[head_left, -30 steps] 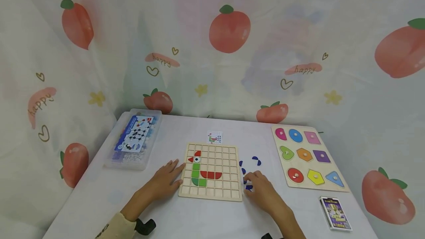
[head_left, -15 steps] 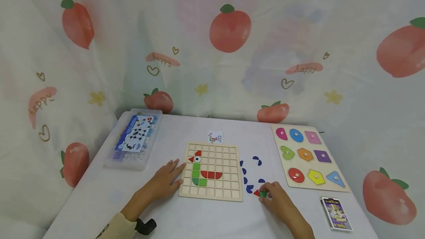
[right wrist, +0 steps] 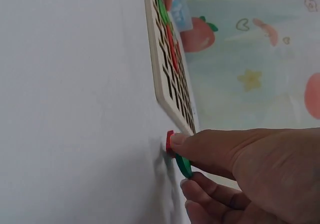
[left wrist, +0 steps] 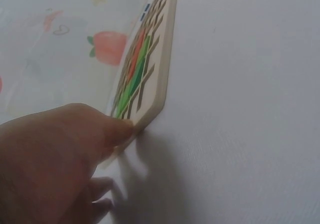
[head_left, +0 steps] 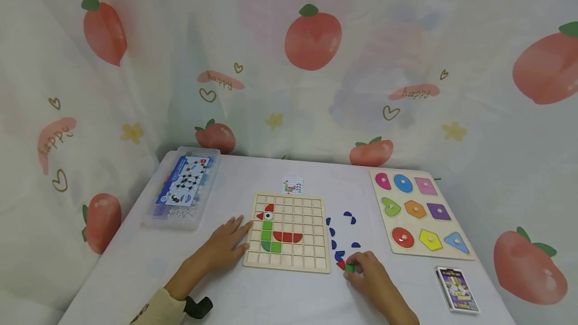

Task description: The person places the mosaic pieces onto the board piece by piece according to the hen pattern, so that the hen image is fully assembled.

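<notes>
A wooden grid board (head_left: 311, 199) lies mid-table with red and green tiles set in its left columns, forming a bird shape. My left hand (head_left: 224, 246) lies flat on the table, its fingers (left wrist: 116, 132) touching the board's left edge (left wrist: 161, 78). Right of the board, my right hand (head_left: 368, 270) pinches a small green piece (head_left: 349, 267) (right wrist: 183, 165) just above the table, beside a red piece (head_left: 340, 264) (right wrist: 169, 142). Several blue curved pieces (head_left: 348, 218) lie scattered between the board and my right hand.
A clear plastic box (head_left: 182, 188) of parts stands at the back left. A shape-peg puzzle board (head_left: 417, 212) lies at the right, a card box (head_left: 456, 290) near the front right corner, and a small picture card (head_left: 292, 185) behind the grid board. Printed curtain surrounds the table.
My right hand went from the blue pieces to the front right, took up a green piece, and has now shifted slightly left toward the board. The left hand has not moved.
</notes>
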Available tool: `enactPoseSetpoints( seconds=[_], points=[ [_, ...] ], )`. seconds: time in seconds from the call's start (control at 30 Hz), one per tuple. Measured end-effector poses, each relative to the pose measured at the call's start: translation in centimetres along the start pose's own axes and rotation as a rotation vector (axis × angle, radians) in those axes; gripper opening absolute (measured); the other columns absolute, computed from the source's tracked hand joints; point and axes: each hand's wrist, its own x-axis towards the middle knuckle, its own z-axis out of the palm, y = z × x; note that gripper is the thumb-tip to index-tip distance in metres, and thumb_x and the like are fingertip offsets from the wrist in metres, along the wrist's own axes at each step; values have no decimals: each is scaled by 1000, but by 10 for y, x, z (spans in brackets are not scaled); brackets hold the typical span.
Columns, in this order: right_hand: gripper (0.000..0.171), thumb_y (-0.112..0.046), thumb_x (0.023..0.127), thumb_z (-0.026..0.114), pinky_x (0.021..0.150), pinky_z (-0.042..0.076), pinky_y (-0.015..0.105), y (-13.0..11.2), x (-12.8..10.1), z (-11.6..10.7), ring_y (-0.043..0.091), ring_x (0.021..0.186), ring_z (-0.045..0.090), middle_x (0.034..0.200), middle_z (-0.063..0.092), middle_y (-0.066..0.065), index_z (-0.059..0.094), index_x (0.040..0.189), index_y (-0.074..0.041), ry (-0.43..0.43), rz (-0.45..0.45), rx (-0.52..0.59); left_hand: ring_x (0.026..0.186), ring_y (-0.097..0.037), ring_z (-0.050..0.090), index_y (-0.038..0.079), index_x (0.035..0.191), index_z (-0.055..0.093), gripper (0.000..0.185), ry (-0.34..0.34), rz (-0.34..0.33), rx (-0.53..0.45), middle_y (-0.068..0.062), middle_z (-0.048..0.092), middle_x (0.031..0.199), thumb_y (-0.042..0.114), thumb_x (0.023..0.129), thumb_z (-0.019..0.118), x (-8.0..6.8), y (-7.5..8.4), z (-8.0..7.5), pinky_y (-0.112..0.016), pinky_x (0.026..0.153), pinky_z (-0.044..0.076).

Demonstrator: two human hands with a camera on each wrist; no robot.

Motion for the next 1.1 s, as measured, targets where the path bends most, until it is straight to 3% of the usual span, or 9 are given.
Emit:
enactPoseSetpoints(
  seconds=[0.33, 0.6, 0.77, 1.1],
  points=[
    [22, -13, 89, 84, 83, 58, 34, -50, 8, 10, 15, 93, 58, 103, 59, 3, 74, 109, -10, 75, -121, 65, 161, -39, 23, 21, 165, 38, 65, -22, 0, 2, -12, 29, 173, 38, 106, 60, 3, -4, 2, -60, 128, 25],
    [26, -15, 89, 85, 75, 50, 26, -82, 26, 42, 14, 89, 54, 101, 58, 1, 67, 108, -13, 12, -246, 77, 161, -39, 24, 20, 165, 40, 65, -15, 3, 12, -13, 31, 173, 37, 106, 60, 3, -5, 4, -60, 127, 26],
    [20, -15, 90, 84, 71, 46, 24, -95, 34, 57, 14, 89, 52, 98, 53, 0, 65, 98, -14, -18, -293, 87, 161, -39, 24, 21, 165, 40, 65, -9, -5, 12, -11, 31, 173, 39, 105, 60, 4, -5, 4, -60, 127, 26],
    [12, -14, 94, 81, 72, 46, 22, -108, 38, 65, 11, 87, 51, 95, 54, -3, 70, 100, -13, -47, -362, 55, 161, -38, 23, 22, 165, 40, 65, -11, -10, 0, -11, 30, 173, 39, 105, 60, 2, -5, 3, -60, 128, 26]
  ],
)
